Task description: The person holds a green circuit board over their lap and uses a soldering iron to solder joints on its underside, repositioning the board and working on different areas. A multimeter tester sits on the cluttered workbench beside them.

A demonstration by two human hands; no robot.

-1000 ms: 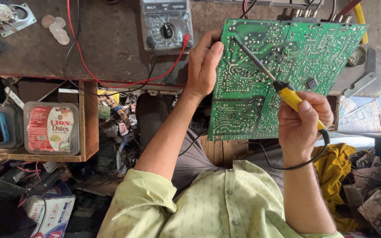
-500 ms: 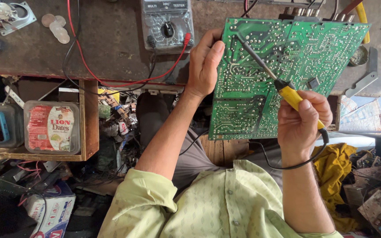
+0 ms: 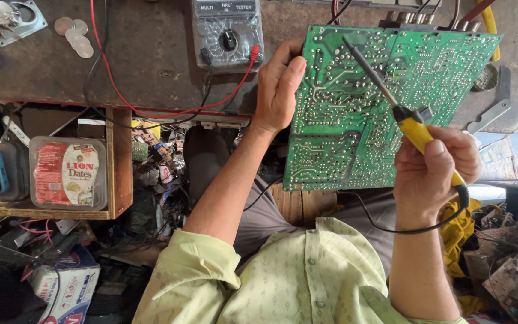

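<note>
Nearest of all, a pale green patterned shirt (image 3: 307,282) fills the bottom of the view, its sleeves rolled above both bare forearms. Up from it, the right hand (image 3: 430,174) is clenched around the yellow handle of a soldering iron (image 3: 400,111), whose black cord (image 3: 391,225) loops down below the wrist. The iron's dark shaft slants up and to the left, its tip resting on the upper left part of a green circuit board (image 3: 355,120). The left hand (image 3: 278,87) grips that board by its left edge, thumb on the solder side and fingers hidden behind. The board is held tilted over the near edge of the workbench (image 3: 151,66), solder side up, its lower part hanging past the edge above the lap.

Left of the left arm, under the bench, a wooden shelf (image 3: 118,156) carries a clear plastic box (image 3: 67,173) with a red and white label. Farther off, on the bench top, a grey meter (image 3: 226,33) sits just beyond the left hand, with a red lead (image 3: 121,90) and a black one trailing toward the near edge. A few coins (image 3: 74,35) lie near the far left corner.
</note>
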